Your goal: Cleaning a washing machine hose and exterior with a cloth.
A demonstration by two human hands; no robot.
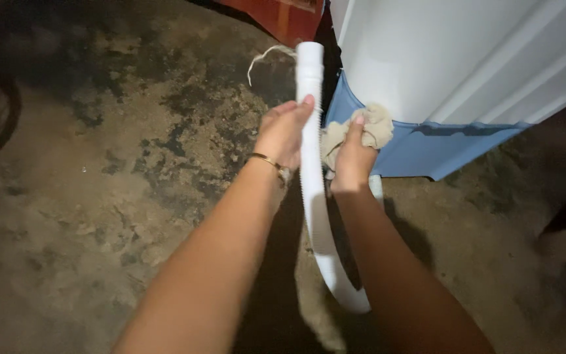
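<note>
Left hand [283,134]: clasped around the white ribbed hose [311,164] just below its smooth end, fingertips curled over the front; thin gold bangle [266,160] on the wrist.
Right hand [352,160]: clenched on a crumpled beige rag [368,128], just right of the hose, thumb up against the cloth.
Hose: held upright between both hands above the floor, smooth cuff at the top, ribbed length running down between the forearms and curving right near the bottom.
String [266,56]: pale loop hanging off the left of the hose cuff.
Rag: bunched against the blue base [420,147] of the machine, touching or nearly touching it; cannot tell which.
Machine [453,52]: white body with a blue lower skirt, standing at the upper right corner of the floor, right behind the hose.
Floor [99,196]: rough, stained concrete, dark patches toward the top.
Red object [276,16]: at the top edge, left of the machine; kind unclear.
</note>
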